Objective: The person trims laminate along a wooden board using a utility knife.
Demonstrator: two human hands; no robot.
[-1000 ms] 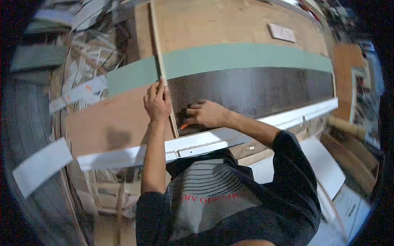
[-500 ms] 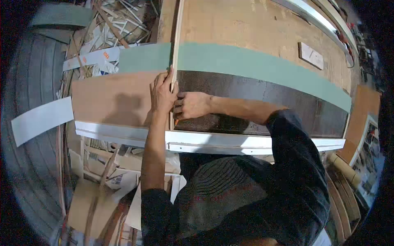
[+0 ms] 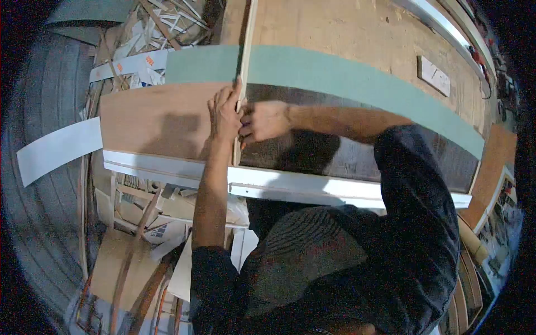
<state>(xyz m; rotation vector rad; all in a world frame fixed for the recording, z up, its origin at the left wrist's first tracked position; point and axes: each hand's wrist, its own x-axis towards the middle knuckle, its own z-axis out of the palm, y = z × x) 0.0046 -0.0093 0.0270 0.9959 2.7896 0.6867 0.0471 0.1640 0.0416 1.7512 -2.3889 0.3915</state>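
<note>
A long narrow wooden strip (image 3: 249, 50) lies across the panels, running away from me. My left hand (image 3: 226, 114) grips it, with fingers stretched along its side and top. Against the strip's right side, my right hand (image 3: 265, 120) is closed, fingers curled around a thin orange-tipped tool that is mostly hidden. Beneath the right forearm lies a dark brown panel (image 3: 357, 159). Left of the strip is a lighter brown panel (image 3: 134, 120), shadowed near my hand. The strip's near end reaches a white edge strip (image 3: 301, 183) along the panels' front.
A green band (image 3: 335, 67) crosses behind the panels on a plywood surface (image 3: 335, 25). A small white block (image 3: 434, 76) sits at back right. A white sheet (image 3: 61, 149) juts out at left. Offcuts (image 3: 167, 28) are heaped at back left, and board scraps (image 3: 125, 268) lie below.
The bench appears higher in view as the camera has shifted. My right hand has moved slightly away from me along the wooden strip. My left hand still holds the strip.
</note>
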